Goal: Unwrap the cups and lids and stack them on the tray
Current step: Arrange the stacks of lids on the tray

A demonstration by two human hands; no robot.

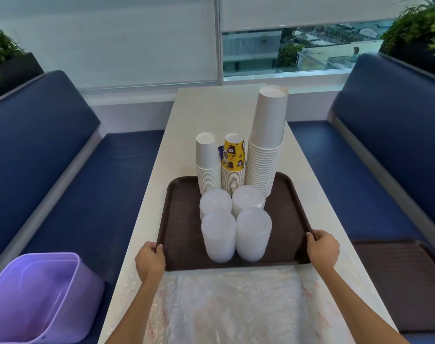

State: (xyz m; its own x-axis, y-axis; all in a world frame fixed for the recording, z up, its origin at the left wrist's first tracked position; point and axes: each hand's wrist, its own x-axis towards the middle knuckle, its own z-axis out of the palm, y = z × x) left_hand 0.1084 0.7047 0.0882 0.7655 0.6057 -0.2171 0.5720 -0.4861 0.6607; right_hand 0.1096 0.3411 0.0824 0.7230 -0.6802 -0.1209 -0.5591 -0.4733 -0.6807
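A brown tray (pixel 184 234) lies on the white table. At its back stand three upside-down cup stacks: a short white stack (pixel 207 162), a yellow-patterned stack (pixel 233 162) and a tall white stack (pixel 267 140). In front of them stand several stacks of translucent lids (pixel 236 227). My left hand (pixel 150 260) grips the tray's near left corner. My right hand (pixel 323 248) grips the tray's near right edge. Clear plastic wrapping (pixel 231 306) lies flat on the table between my forearms, just in front of the tray.
A purple bin (pixel 40 299) sits on the blue bench at the left. Another brown tray (pixel 405 276) lies on the right bench. Blue seat backs flank the table (pixel 211 112), which runs to a window; planters stand behind both benches.
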